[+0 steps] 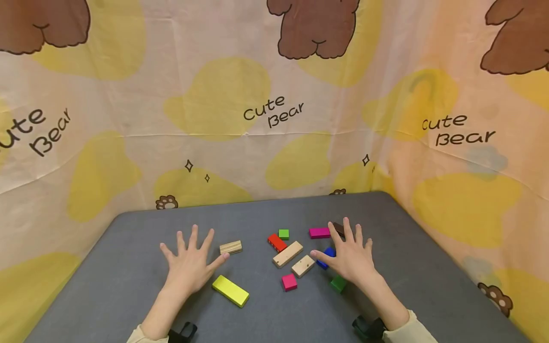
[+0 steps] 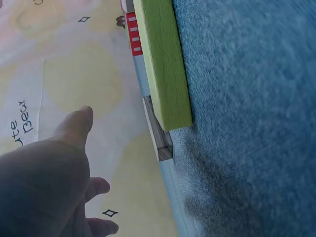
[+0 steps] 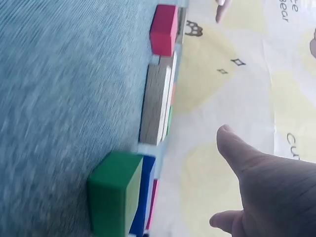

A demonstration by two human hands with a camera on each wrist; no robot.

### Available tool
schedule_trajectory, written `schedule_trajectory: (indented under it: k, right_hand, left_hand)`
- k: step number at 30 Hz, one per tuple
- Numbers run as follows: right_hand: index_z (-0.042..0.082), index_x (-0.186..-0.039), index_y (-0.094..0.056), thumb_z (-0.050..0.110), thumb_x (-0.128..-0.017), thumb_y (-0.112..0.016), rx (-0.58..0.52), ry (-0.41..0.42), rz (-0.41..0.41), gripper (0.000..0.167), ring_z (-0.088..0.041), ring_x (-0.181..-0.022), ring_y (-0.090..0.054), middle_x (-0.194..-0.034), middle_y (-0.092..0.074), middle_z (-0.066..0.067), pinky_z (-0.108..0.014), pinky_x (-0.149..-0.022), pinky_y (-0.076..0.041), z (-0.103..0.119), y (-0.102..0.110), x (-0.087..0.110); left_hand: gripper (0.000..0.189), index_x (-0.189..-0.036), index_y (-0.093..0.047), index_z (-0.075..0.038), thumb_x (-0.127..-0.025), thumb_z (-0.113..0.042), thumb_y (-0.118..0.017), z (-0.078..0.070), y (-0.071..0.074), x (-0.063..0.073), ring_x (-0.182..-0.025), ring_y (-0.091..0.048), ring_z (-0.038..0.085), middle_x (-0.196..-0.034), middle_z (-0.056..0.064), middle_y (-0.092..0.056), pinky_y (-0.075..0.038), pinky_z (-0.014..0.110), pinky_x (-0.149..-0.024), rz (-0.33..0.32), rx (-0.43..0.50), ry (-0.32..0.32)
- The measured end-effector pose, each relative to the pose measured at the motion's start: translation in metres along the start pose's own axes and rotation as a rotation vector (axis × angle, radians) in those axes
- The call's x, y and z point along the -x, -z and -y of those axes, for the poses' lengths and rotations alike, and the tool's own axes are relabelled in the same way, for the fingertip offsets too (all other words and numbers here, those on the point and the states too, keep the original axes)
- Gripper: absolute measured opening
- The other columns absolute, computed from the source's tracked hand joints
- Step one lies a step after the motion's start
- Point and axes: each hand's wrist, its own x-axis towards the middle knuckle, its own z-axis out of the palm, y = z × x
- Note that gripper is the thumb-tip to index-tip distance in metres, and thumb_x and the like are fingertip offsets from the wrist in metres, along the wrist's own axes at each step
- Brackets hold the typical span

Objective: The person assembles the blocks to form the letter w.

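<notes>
My left hand (image 1: 189, 267) hovers with fingers spread, holding nothing, between a yellow block (image 1: 230, 290) and a plain wooden block (image 1: 230, 247). In the left wrist view the yellow block (image 2: 165, 64) looms large beside the thumb. My right hand (image 1: 352, 255), fingers also splayed and holding nothing, is over the right-hand blocks. It partly covers a blue block (image 1: 326, 257) and a dark brown block (image 1: 339, 230). Close by lie a dark green block (image 1: 338, 284) and a magenta block (image 1: 319, 233). The right wrist view shows the green block (image 3: 113, 192) below the thumb.
Mid-table lie two wooden blocks, one longer (image 1: 288, 254) and one shorter (image 1: 303, 266), a red block (image 1: 277, 242), a light green block (image 1: 284, 234) and a pink block (image 1: 289, 282). The grey tabletop (image 1: 257, 324) meets a printed cloth (image 1: 214, 157) at the back and sides.
</notes>
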Motion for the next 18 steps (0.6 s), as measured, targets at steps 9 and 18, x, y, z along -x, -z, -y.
schedule_trajectory:
  k: [9,18]
  right_hand:
    - [0.016,-0.155,-0.034,0.078,-0.080,-0.056,-0.058,0.078,-0.010,0.100,-0.053,-0.139,-0.015,-0.157,-0.017,-0.026,-0.074,-0.100,-0.016,0.027,-0.003,0.003]
    - [0.013,-0.144,-0.051,0.060,-0.082,-0.071,-0.387,0.242,0.001,0.081,-0.041,-0.134,-0.035,-0.149,-0.039,-0.017,-0.062,-0.099,-0.035,0.067,-0.005,0.011]
  left_hand:
    - [0.076,-0.148,-0.043,-0.006,-0.094,-0.059,-0.054,-0.004,-0.002,0.001,-0.132,-0.026,0.059,-0.150,0.030,-0.031,-0.006,0.079,-0.095,0.041,0.043,-0.010]
    - [0.067,-0.143,-0.049,-0.004,-0.093,-0.044,-0.067,-0.004,-0.006,-0.001,-0.128,-0.038,0.050,-0.145,0.025,-0.042,-0.024,0.070,-0.100,0.011,0.184,-0.082]
